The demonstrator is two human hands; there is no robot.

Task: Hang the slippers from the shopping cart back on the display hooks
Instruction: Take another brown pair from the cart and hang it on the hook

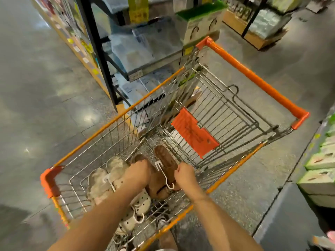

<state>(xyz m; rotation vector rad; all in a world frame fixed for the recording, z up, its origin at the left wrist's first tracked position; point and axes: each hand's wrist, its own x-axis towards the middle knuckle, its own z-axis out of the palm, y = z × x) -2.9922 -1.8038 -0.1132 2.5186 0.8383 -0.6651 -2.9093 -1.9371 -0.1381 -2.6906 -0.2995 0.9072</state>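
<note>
The brown slippers [165,171] on their white hanger [165,175] lie in the shopping cart [112,122], looking light and soft, best lifted by the stiff hanger hook; left hand [138,172] curls onto one slipper, right hand [184,173] pinches beside the hanger; pale slippers [103,180] sit just left.

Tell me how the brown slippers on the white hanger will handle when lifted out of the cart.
The brown slippers look soft and light, so probably an easy lift. Joined by a thin white hanger, they will likely dangle and swing. Its hook may snag the cart's wire mesh.
</note>
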